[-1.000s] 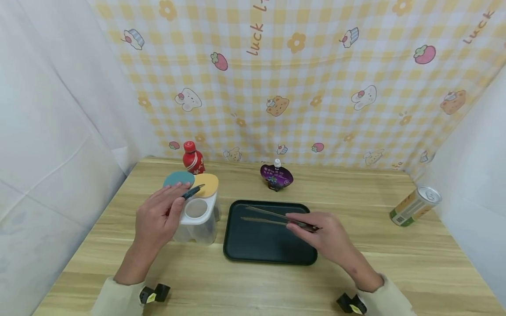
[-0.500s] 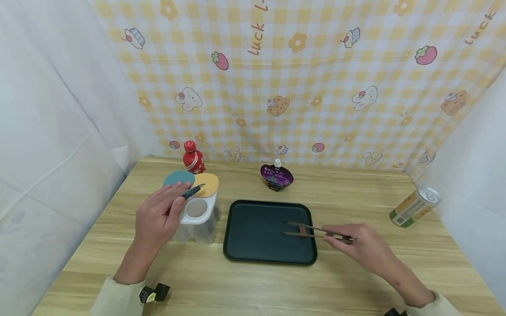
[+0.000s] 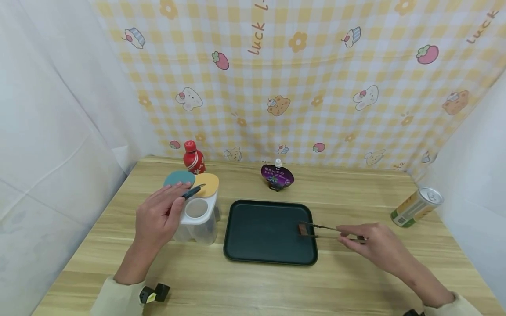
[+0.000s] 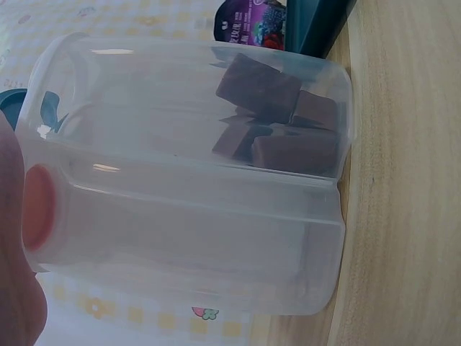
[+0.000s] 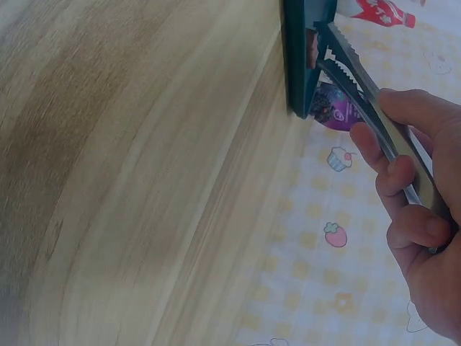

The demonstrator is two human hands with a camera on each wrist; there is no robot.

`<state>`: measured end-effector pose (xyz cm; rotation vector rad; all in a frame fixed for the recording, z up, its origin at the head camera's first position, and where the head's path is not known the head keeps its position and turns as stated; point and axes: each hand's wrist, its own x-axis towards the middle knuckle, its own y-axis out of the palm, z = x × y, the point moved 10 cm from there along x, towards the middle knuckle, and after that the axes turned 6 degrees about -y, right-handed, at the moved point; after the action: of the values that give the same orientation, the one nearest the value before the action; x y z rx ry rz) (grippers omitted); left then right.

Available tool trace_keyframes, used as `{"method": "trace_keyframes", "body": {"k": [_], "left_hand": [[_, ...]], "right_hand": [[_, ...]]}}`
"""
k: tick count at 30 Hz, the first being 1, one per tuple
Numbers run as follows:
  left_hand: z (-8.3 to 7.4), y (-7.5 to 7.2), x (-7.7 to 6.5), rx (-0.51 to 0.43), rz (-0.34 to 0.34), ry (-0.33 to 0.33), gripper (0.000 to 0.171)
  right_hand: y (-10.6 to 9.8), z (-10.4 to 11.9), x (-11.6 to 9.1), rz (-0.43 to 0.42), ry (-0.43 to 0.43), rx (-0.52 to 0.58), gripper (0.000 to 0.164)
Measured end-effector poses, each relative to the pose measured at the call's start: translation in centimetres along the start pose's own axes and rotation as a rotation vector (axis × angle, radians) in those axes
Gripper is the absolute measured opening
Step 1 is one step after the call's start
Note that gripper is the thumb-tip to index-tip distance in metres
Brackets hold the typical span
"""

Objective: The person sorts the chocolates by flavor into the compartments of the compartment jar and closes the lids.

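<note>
My left hand [image 3: 158, 219] holds a clear multi-compartment container [image 3: 203, 230] by its top, a dark teal flap [image 3: 193, 192] jutting out between thumb and forefinger. Several brown blocks [image 4: 295, 144] lie in one compartment in the left wrist view. My right hand [image 3: 377, 241] grips metal serrated tongs [image 3: 324, 228] between thumb and fingers, as the right wrist view confirms. Their arms stand apart, one tip on either side of a small brown block [image 3: 302, 229] on the dark green tray [image 3: 269, 250]. Whether the tips touch the block I cannot tell.
A red bottle [image 3: 193, 159] stands behind the container, which has teal [image 3: 179, 177] and yellow [image 3: 209, 184] lids. Behind the tray is a purple pouch [image 3: 277, 177] with a white cap. A can [image 3: 416, 207] stands on the right of the wooden table [image 3: 253, 289].
My right hand has moved to the right, drawing the tongs back until their tips are beside the brown block, which came into view on the tray's right. My left hand has stayed put.
</note>
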<state>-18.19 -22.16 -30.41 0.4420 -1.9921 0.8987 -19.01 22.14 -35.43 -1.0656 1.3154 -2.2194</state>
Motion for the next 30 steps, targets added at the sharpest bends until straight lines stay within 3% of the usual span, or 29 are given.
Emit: {"method": "trace_keyframes", "body": {"k": [12, 24, 30], "left_hand": [[-0.03, -0.06, -0.07, -0.003, 0.002, 0.000, 0.060], [0.12, 0.01, -0.02, -0.009, 0.010, -0.015, 0.061], [0.00, 0.00, 0.00, -0.003, 0.008, -0.001, 0.061]], "right_hand": [[-0.32, -0.31, -0.04, -0.019, -0.030, -0.036, 0.029], [-0.02, -0.65, -0.09, 0.017, -0.009, -0.035, 0.024], [-0.15, -0.23, 0.01, -0.019, -0.043, -0.021, 0.025]]}}
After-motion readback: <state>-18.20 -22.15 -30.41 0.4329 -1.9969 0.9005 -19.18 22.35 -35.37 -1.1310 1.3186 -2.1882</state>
